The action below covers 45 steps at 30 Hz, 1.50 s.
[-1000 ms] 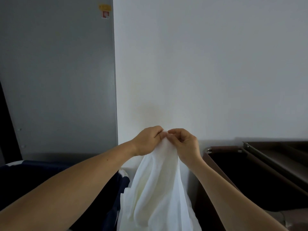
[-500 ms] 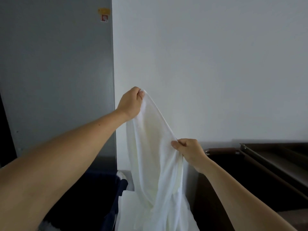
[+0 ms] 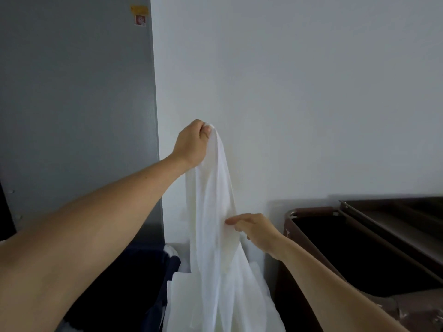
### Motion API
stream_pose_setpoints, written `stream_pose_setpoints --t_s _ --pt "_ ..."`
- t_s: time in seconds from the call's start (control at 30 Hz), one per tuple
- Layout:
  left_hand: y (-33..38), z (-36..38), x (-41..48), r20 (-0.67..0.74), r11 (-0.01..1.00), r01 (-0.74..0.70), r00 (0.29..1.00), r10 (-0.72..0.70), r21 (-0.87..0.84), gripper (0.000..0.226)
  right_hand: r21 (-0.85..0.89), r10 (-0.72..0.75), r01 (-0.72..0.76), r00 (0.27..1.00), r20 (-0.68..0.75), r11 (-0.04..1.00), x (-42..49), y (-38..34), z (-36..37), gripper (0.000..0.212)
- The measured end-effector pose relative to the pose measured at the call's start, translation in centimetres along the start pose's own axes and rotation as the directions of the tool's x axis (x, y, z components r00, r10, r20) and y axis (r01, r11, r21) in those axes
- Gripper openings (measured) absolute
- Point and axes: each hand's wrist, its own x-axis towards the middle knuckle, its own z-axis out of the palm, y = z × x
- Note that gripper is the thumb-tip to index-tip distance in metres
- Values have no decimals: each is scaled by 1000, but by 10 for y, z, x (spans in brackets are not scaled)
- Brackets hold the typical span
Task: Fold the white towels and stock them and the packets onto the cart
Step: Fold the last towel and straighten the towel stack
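Note:
A thin white towel hangs lengthwise in front of the white wall. My left hand grips its top corner, raised at about mid-height of the view. Lower and to the right, my right hand pinches the towel's right edge between thumb and fingers. The towel's lower part falls out of view at the bottom, over more white cloth. The dark brown cart stands to the right, its top compartment dark inside. No packets are in view.
A dark blue bin or bag sits at lower left beside the hanging towel. A grey door panel with a small sticker fills the left. A crumpled clear plastic piece lies at the cart's near corner.
My hands were pinched together at the towel's top a second ago. The left hand has lifted its corner upward, and the right hand has slid down the towel's right edge.

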Motion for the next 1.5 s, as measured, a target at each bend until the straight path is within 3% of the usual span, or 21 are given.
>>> stream_pose_setpoints --t_s 0.1,0.2,0.33,0.4,0.47,0.53,0.7,0.87,1.03,1.17,1.27,1.37,1.43,1.5 --pt "4 4 3 -13 1000 1 1000 -2 -20 26 10 -117 118 990 -73 993 2 1 9 14" --pt "1 5 4 1 1000 12 1000 -12 -5 26 58 -111 121 983 -147 991 2 3 11 19" --pt "-1 14 2 28 1000 16 999 -16 13 28 -223 -264 195 903 -340 955 -9 -4 20 24" --pt "0 18 0 32 1000 15 999 -16 13 27 -337 -318 214 903 -290 917 -16 -11 25 33" --pt "2 21 0 33 1000 13 999 -14 8 28 -509 -306 165 929 -206 845 -19 -14 32 41" --pt "4 22 2 32 1000 12 999 -12 1 27 -570 -270 120 945 -186 813 -18 -11 38 40" --pt "-10 11 9 -16 998 46 999 -46 41 25 -430 -168 55 959 -230 901 -18 3 36 36" --pt "-47 -1 17 -95 989 138 987 -133 56 23 -297 -110 -16 910 -401 955 -11 12 -9 32" --pt "-49 -5 27 -121 988 149 981 -153 -37 34 -188 38 -87 967 -252 978 5 13 -33 44" --pt "-29 -14 41 -170 991 125 977 -132 -51 31 -283 144 -176 981 -133 943 11 36 -24 32" --pt "-35 -25 53 -198 989 132 970 -141 -58 29 -297 159 -200 975 -158 934 19 34 -38 31" --pt "-45 -40 64 -287 980 187 937 -199 -70 29 -266 4 -100 941 -338 959 34 6 -83 27" --pt "-54 -51 65 -353 972 235 908 -225 -14 28 -122 -123 70 846 -518 990 41 -16 -118 10" --pt "-69 -58 60 -383 960 280 889 -250 23 28 -37 -158 165 819 -551 986 44 -23 -135 20"
